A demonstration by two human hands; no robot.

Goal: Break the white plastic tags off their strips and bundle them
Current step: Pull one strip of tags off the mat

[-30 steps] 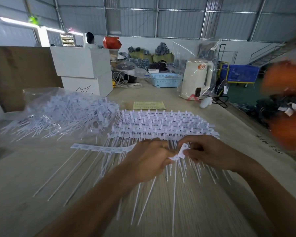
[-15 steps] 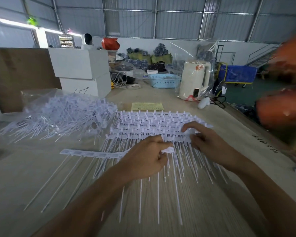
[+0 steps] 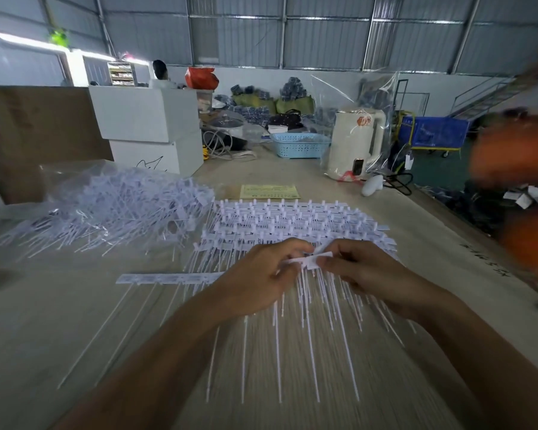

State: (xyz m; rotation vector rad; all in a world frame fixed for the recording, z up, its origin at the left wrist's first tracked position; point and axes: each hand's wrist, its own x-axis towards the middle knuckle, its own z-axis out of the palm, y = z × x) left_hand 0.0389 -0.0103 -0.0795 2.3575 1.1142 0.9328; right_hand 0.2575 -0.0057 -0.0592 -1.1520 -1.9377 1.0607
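A stack of white plastic tag strips [image 3: 295, 221] lies across the middle of the table, their long thin tails pointing toward me. My left hand [image 3: 261, 280] grips a strip of tags [image 3: 168, 278] that stretches out to the left, its tails hanging down over the table. My right hand [image 3: 364, 271] pinches the end tag [image 3: 312, 260] of that strip, right next to my left fingers. A heap of loose separated tags [image 3: 112, 212] lies on clear plastic at the left.
White boxes [image 3: 149, 131] and brown cardboard [image 3: 28, 135] stand at the back left. A yellow paper slip [image 3: 269, 191], blue basket [image 3: 298, 145] and bagged white kettle [image 3: 354, 144] sit behind the strips. Blurred orange shapes [image 3: 516, 156] fill the right edge.
My right hand reached out to the strip stack half a second ago, then came back to my left hand and now pinches the end tag there.
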